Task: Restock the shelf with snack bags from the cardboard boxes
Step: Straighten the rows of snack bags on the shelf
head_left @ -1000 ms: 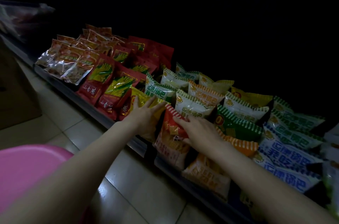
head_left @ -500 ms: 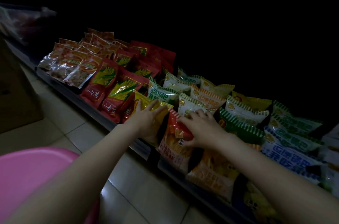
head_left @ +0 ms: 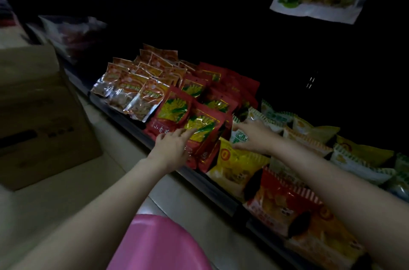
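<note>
Glossy foil, light and slippery: my left hand (head_left: 171, 148) rests flat-fingered on a red snack bag (head_left: 200, 130) at the shelf's front edge (head_left: 212, 185); my right hand (head_left: 252, 136) pinches a green-and-white bag (head_left: 239, 138); I'd grip the crimped seams.

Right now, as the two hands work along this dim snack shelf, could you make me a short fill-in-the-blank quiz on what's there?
1. The left hand rests on a ____ bag with a green and yellow picture.
2. The right hand touches a white and ____ bag.
3. On the floor at the left stands a ____ box.
4. The round thing at the bottom of the view is ____.

Missing words: red; green; cardboard; pink
</note>
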